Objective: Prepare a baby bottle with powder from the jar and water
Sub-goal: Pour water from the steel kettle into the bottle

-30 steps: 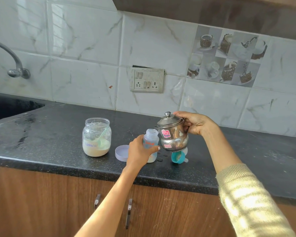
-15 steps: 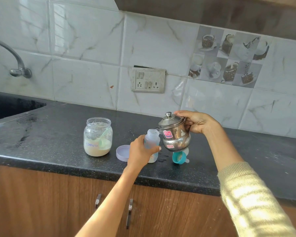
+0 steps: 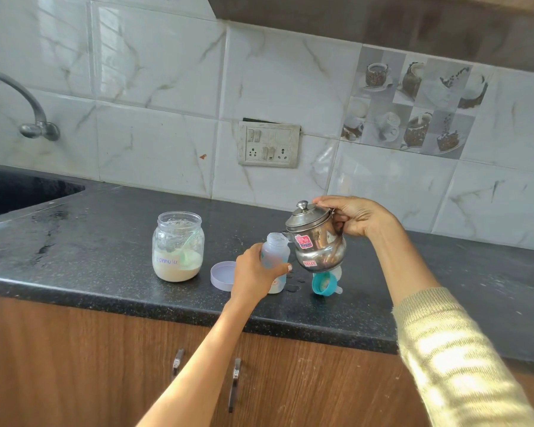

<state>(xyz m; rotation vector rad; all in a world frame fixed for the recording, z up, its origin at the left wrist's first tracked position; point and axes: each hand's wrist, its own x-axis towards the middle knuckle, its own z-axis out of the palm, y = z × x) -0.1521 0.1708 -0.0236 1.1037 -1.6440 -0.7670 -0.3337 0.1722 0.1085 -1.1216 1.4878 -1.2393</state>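
An uncapped, translucent baby bottle [image 3: 277,251] stands on the black counter [image 3: 99,241] near its front edge. My left hand [image 3: 253,274] is wrapped around its body. My right hand [image 3: 353,215] grips the handle of a small steel kettle [image 3: 316,245] with red stickers, tilted left so that its spout sits at the bottle's mouth. An open glass jar [image 3: 178,246], marked "Formula" and holding pale powder and a green scoop, stands to the left. Its lilac lid [image 3: 222,275] lies flat between jar and bottle. The bottle's teal nipple ring [image 3: 324,283] lies under the kettle.
A sink basin [image 3: 19,192] is set into the counter at far left, with a curved tap [image 3: 28,112] on the tiled wall above it. A switch and socket plate [image 3: 269,144] is on the wall behind. Wooden cabinet doors with metal handles [image 3: 235,385] lie below the counter.
The view has shifted slightly. Both hands, the bottle and the tilted kettle keep nearly the same pose.
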